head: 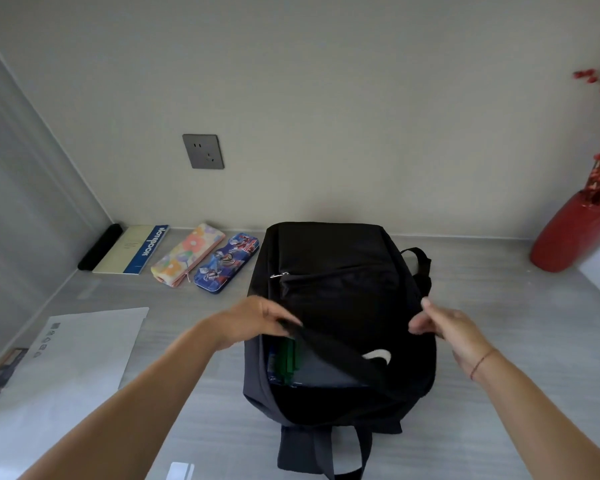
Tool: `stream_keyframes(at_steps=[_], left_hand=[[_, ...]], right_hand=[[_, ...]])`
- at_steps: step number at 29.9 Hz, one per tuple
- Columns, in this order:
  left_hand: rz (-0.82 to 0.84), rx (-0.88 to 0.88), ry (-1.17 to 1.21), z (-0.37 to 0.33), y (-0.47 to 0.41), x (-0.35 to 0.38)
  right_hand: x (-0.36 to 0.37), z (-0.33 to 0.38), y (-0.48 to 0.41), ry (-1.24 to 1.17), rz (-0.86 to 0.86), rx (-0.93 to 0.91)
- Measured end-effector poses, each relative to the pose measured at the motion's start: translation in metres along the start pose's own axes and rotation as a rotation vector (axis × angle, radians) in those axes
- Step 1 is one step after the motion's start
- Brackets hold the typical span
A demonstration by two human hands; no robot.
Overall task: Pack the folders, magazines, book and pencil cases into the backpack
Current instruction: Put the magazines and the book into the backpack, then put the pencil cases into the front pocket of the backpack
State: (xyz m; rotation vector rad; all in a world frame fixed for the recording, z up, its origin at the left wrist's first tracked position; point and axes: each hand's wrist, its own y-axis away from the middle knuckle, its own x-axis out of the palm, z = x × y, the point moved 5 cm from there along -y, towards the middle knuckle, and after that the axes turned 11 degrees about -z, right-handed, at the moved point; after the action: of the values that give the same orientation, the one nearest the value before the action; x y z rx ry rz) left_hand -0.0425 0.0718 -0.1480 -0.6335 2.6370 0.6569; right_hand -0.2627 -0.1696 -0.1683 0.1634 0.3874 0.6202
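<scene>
My 2 hands at the open backpack (336, 292).
My left hand (257, 318) pinches its flap (340, 351); right hand (444, 323) grip I cannot tell. The book (132, 249) reads "notebook".

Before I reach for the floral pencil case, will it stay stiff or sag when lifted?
Probably floppy: the floral pencil case looks like soft fabric with a zip along one edge, so it may sag if pinched at one end. It lies flat on the table, so rolling seems unlikely. Likely light, but its contents are hidden.
</scene>
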Motion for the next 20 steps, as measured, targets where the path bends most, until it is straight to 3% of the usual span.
stream_keyframes(at_steps=[4, 7, 12, 17, 20], left_hand=[[0.152, 0.000, -0.512, 0.001, 0.003, 0.011], [0.159, -0.033, -0.542, -0.004, 0.004, 0.015], [-0.181, -0.006, -0.296, -0.002, -0.008, -0.017], [-0.520, -0.064, -0.141, 0.032, -0.024, -0.081], [-0.617, -0.146, -0.162, 0.056, -0.039, -0.111]], right_hand=[[0.010, 0.006, 0.005, 0.304, 0.059, -0.111], [0.034, 0.032, 0.005, 0.447, 0.027, -0.278], [0.102, 0.080, 0.022, 0.302, 0.062, -0.432], [0.182, 0.113, 0.020, 0.188, 0.157, -0.404], [0.230, 0.125, 0.018, 0.128, 0.250, -0.332]])
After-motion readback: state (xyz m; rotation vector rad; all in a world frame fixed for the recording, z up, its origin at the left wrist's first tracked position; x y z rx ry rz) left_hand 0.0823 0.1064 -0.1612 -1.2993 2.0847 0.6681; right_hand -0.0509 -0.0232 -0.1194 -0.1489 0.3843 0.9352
